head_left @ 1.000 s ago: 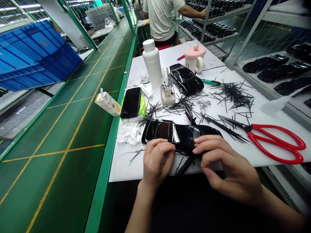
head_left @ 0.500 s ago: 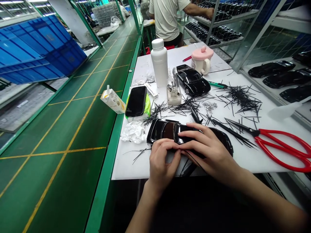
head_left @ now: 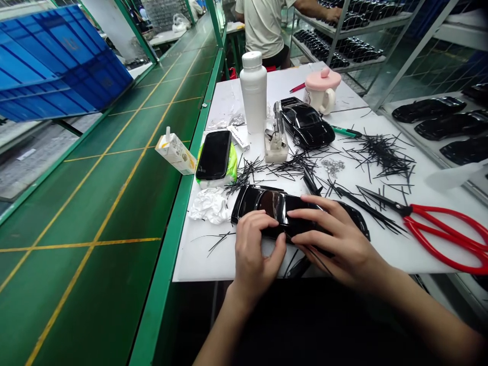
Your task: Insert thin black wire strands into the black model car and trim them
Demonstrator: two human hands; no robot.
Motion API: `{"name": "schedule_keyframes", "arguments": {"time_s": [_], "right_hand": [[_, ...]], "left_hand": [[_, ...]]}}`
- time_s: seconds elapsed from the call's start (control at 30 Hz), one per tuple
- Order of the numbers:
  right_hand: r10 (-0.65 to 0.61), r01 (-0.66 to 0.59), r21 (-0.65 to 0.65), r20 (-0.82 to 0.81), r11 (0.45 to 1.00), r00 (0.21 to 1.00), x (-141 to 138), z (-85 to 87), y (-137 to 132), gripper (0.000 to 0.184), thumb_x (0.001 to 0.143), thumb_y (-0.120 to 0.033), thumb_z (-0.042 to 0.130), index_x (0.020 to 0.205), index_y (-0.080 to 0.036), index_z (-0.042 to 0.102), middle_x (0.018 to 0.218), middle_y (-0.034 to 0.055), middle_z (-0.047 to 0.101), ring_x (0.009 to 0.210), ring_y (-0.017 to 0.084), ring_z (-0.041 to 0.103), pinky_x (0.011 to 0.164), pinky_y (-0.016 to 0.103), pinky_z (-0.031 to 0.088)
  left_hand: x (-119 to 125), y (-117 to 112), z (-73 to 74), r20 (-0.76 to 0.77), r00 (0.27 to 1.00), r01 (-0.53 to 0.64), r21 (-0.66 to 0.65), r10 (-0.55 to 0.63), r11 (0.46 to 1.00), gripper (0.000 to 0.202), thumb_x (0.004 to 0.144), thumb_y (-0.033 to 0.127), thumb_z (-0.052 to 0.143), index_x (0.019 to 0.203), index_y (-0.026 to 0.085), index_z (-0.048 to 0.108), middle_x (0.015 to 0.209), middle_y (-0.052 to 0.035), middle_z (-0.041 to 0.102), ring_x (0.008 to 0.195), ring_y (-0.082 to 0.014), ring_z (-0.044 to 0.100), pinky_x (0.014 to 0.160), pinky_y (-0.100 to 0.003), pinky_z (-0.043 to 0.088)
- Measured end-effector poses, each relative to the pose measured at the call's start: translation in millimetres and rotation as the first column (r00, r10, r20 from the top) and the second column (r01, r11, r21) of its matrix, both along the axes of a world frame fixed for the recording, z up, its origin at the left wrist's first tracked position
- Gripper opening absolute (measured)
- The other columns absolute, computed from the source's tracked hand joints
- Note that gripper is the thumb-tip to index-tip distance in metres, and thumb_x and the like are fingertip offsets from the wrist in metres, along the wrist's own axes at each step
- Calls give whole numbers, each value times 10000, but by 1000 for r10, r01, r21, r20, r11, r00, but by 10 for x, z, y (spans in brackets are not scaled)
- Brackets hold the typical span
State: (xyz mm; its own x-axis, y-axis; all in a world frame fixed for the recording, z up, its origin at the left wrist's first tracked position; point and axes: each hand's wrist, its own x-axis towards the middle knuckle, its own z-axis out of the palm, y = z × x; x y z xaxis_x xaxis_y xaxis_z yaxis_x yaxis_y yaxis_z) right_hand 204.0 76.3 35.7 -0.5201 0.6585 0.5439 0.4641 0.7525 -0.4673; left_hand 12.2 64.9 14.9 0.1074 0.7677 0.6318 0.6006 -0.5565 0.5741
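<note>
A glossy black model car (head_left: 269, 203) lies on the white work board (head_left: 206, 259), held between both hands. My left hand (head_left: 257, 249) grips its near side at the rear half, and my right hand (head_left: 335, 239) spans its middle with the fingers across the body. The hands hide most of the car's near side. Thin black strips (head_left: 308, 256) lie under my right hand, and a loose heap of them (head_left: 246, 175) sits just beyond the car. Black tweezers (head_left: 366, 209) lie to the right of my right hand.
Red-handled scissors (head_left: 442, 236), a second black model car (head_left: 307, 127), a phone (head_left: 214, 155), a white bottle (head_left: 253, 91) and a pink-lidded mug (head_left: 323, 89) share the board. A green conveyor (head_left: 114, 178) runs along the left. Shelves of black car bodies (head_left: 446, 122) stand right; a co-worker (head_left: 265, 25) sits beyond.
My right hand has moved from the car's near edge up across its body, and my left hand stays on it. The whole view has shifted slightly up and to the right.
</note>
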Motion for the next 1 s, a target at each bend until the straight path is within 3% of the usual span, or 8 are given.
{"name": "schedule_keyframes", "arguments": {"time_s": [0.6,1.0], "right_hand": [[76,-79,28,82,996,994,97,-10,40,126,898,-76,608,966,-166,665,1289,136,616,1373,330,396,1071,523,452],[84,-103,65,241,993,967,155,31,79,127,910,-126,598,969,-177,698,1390,130,581,1430,344,349,1083,531,466]], "left_hand": [[50,-15,12,-41,998,-40,-13,39,999,251,824,76,625,1038,163,528,1033,-82,598,1058,-208,548,991,-391,469],[121,-36,11,-33,994,-108,-59,106,992,236,828,91,570,1029,202,517,1049,-79,618,1062,-237,568,960,-430,474]]}}
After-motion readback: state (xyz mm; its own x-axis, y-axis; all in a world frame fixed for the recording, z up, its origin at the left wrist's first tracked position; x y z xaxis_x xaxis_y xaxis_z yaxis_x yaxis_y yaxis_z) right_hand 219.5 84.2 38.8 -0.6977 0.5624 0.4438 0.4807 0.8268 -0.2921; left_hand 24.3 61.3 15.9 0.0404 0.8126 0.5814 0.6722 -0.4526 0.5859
